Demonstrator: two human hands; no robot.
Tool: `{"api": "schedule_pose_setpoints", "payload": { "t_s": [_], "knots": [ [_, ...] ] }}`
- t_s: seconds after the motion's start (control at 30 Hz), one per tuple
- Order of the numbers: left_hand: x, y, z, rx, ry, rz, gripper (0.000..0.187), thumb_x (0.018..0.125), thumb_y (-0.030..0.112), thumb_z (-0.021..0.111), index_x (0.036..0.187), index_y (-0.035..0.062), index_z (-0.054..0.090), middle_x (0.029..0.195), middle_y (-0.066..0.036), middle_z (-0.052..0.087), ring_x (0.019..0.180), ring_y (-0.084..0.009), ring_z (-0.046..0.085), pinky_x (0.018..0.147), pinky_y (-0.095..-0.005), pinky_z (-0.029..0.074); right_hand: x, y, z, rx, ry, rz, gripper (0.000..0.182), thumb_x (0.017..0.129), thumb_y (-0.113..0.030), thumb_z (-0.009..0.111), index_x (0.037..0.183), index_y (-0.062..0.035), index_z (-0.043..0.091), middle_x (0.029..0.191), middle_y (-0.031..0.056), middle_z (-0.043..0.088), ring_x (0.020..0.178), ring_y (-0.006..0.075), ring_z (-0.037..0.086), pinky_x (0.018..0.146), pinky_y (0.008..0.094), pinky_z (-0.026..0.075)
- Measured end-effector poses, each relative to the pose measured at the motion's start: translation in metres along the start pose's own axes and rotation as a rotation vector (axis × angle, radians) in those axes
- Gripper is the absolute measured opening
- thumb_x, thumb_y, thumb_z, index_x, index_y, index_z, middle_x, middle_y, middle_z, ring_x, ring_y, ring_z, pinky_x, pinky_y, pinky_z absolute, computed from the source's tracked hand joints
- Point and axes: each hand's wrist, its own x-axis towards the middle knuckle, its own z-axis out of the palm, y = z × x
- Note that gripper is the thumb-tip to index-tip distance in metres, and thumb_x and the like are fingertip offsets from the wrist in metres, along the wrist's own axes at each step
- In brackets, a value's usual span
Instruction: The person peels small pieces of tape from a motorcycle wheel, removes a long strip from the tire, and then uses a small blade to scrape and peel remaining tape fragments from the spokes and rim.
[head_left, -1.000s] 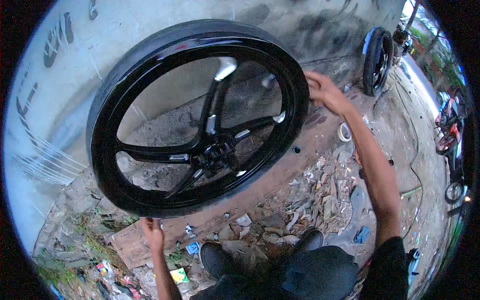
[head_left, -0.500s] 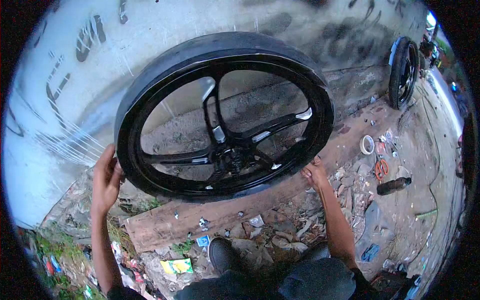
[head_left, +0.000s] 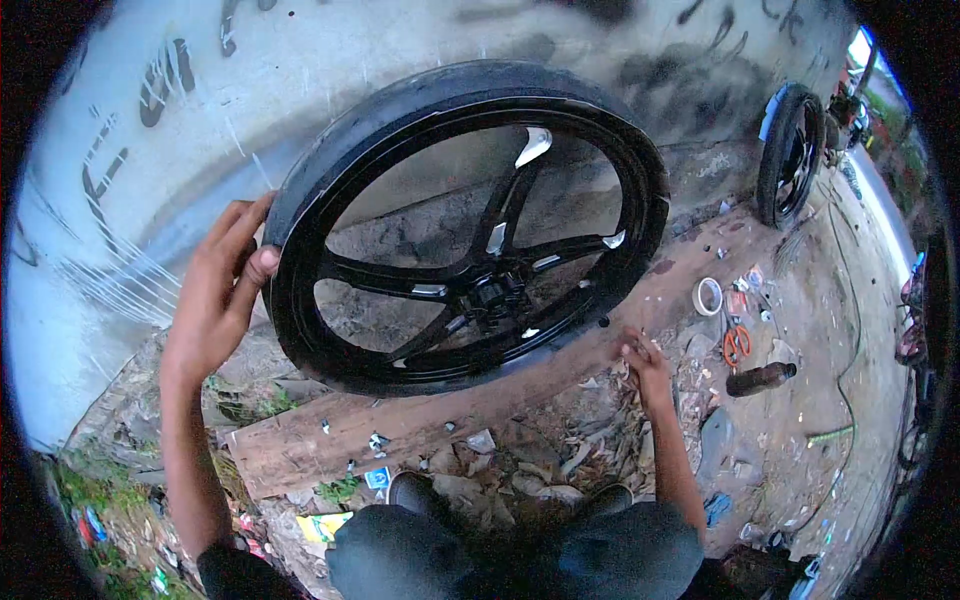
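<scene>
A black motorcycle wheel [head_left: 490, 297] with curved spokes, several bare silver patches and a tyre fitted stands tilted against the wall, its lower edge over a wooden plank [head_left: 300, 450]. My left hand [head_left: 215, 295] grips the tyre at its left side, thumb on the near face and fingers round the outer edge. Below the wheel's lower right, my right hand [head_left: 648, 368] is apart from the tyre, its fingers loosely bent and spread with nothing visible in them.
A second wheel [head_left: 790, 160] leans on the wall [head_left: 230, 110] at right. On the ground at right lie a tape roll [head_left: 707, 297], orange-handled scissors [head_left: 736, 344] and a dark bottle [head_left: 762, 379]. Rubble and litter surround my feet.
The wheel has turned clockwise, and its left side has shifted right. My left hand has moved up along the tyre. My right hand has let go of the lower edge.
</scene>
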Motion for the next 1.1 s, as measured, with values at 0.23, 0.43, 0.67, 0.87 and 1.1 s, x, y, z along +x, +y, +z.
{"api": "schedule_pose_setpoints", "payload": {
  "t_s": [0.23, 0.43, 0.67, 0.87, 1.1],
  "knots": [
    [0.030, 0.011, 0.004, 0.020, -0.018, 0.000, 0.053, 0.106, 0.032, 0.058, 0.141, -0.0076, 0.054, 0.116, -0.021, 0.059, 0.103, -0.0345, 0.059, 0.097, -0.0357, 0.045, -0.092, 0.048, -0.032, -0.015, 0.105, 0.082, 0.044, 0.105, -0.028, 0.062, 0.143, -0.0072, 0.060, 0.100, 0.0020, 0.072, 0.059, 0.0039, 0.044, 0.055, 0.0215, 0.034],
    [0.048, 0.010, 0.016, -0.115, 0.036, -0.009, 0.053, 0.106, 0.032, 0.062, 0.140, -0.0067, 0.056, 0.119, -0.017, 0.061, 0.107, -0.0236, 0.059, 0.096, -0.0337, 0.047, -0.129, 0.039, -0.029, -0.005, 0.159, 0.166, 0.041, 0.106, -0.026, 0.058, 0.142, -0.0061, 0.059, 0.101, 0.0032, 0.073, 0.067, 0.0045, 0.051, 0.060, 0.0219, 0.040],
    [0.058, -0.010, 0.026, -0.214, 0.043, -0.092, 0.051, 0.108, 0.033, 0.061, 0.145, -0.0012, 0.057, 0.138, -0.011, 0.059, 0.127, -0.0197, 0.054, 0.112, -0.0315, 0.039, -0.144, 0.060, -0.021, 0.062, 0.196, 0.217, 0.039, 0.105, -0.021, 0.059, 0.139, -0.0019, 0.057, 0.110, 0.0078, 0.073, 0.081, 0.0125, 0.063, 0.068, 0.0282, 0.049],
    [0.070, -0.014, 0.030, -0.076, 0.045, -0.144, 0.054, 0.109, 0.039, 0.057, 0.150, 0.0034, 0.055, 0.154, -0.015, 0.053, 0.142, -0.0221, 0.048, 0.119, -0.0346, 0.035, -0.131, 0.098, -0.029, -0.002, 0.172, 0.238, 0.029, 0.094, -0.014, 0.076, 0.118, -0.0031, 0.063, 0.098, 0.0041, 0.071, 0.084, 0.0124, 0.061, 0.073, 0.0298, 0.050],
    [0.075, -0.081, 0.037, -0.008, 0.120, -0.092, 0.052, 0.111, 0.038, 0.052, 0.153, 0.0063, 0.053, 0.159, -0.014, 0.049, 0.150, -0.0233, 0.040, 0.124, -0.0386, 0.031, -0.078, 0.035, -0.020, -0.534, 0.437, 0.016, 0.032, 0.088, -0.017, 0.078, 0.112, 0.0032, 0.071, 0.088, 0.0176, 0.074, 0.077, 0.0250, 0.070, 0.073, 0.0384, 0.055]
  ]
}}
